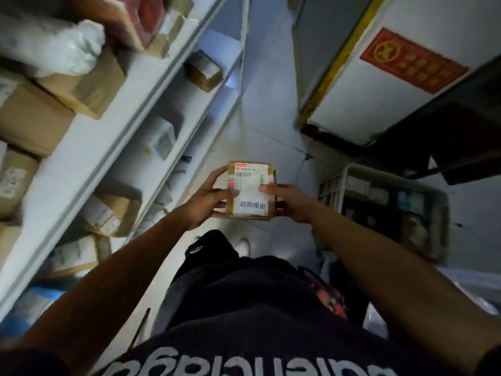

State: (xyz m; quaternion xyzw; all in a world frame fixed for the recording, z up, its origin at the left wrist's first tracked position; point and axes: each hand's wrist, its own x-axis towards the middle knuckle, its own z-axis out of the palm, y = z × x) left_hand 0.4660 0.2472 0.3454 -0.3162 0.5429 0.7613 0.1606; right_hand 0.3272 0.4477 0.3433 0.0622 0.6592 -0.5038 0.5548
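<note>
Head view: parcel (252, 189) between both hands.

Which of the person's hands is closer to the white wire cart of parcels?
Right. The right hand grips the small parcel just beside the wire cart; the left hand holds the parcel's far side, toward the shelves.

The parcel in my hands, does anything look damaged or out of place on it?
Nothing stands out. The parcel looks intact, its white label lying flat, and it is held level between the left hand and the right hand. The picture is too blurred to rule out small dents.
</note>
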